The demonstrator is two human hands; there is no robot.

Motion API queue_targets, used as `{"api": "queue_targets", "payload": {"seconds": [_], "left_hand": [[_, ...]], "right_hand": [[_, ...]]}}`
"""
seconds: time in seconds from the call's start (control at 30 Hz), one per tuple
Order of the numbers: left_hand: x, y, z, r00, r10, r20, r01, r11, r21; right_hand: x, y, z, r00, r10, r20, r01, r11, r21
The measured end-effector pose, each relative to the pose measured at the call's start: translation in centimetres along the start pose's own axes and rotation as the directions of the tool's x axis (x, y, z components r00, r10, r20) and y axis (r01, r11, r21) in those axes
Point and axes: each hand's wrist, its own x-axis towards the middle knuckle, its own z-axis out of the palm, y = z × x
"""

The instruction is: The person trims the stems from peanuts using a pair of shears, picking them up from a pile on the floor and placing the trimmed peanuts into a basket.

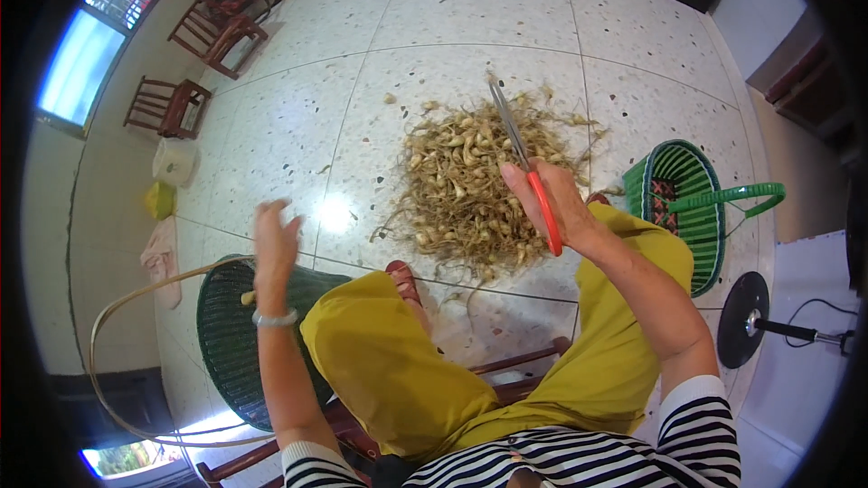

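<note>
My right hand [553,200] grips a pair of scissors [545,213] with red handles. Their long metal blades point away from me above a heap of small dried bulbs [468,183] with stringy roots, perhaps shallots, on the floor. To the left, my left hand [274,237], slightly blurred, is raised near the rim of a dark green woven basket [234,346]; its thumb and fingers are apart and nothing shows in them. One pale bulb [248,297] appears over the basket's opening beside my left wrist; whether it is falling or resting there I cannot tell.
A green basket with a handle [708,217] stands by my right knee, near a round black stand base [743,320]. Small wooden chairs [169,107], a white bucket [175,161], a yellow-green fruit [160,200] and a pink cloth [161,259] line the left wall.
</note>
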Motion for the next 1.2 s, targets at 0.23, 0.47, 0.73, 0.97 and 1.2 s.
{"api": "queue_targets", "payload": {"seconds": [0.23, 0.47, 0.73, 0.97, 1.2], "left_hand": [[1.7, 14.9, 19.2, 0.576, 0.204, 0.792, -0.159, 0.978, -0.136], [-3.1, 17.8, 33.4, 0.721, 0.554, 0.416, -0.311, 0.796, -0.519], [-3.0, 26.8, 37.5, 0.708, 0.684, 0.176, -0.631, 0.725, -0.276], [-4.0, 28.9, 37.2, 0.732, 0.520, 0.441, -0.460, 0.854, -0.244], [-1.1, 23.6, 33.8, 0.779, 0.464, 0.421, -0.161, 0.798, -0.581]], "right_hand": [[0.6, 0.0, -1.3, 1.000, -0.015, -0.010, 0.014, 0.998, -0.060], [0.9, -0.7, -2.2, 0.983, 0.153, 0.097, -0.162, 0.982, 0.092], [0.4, -1.9, -3.3, 0.986, 0.156, 0.058, -0.162, 0.981, 0.105], [0.2, -1.8, -3.3, 0.988, 0.140, 0.069, -0.146, 0.986, 0.084], [0.3, -0.7, -2.8, 0.990, 0.122, 0.069, -0.129, 0.986, 0.107]]}}
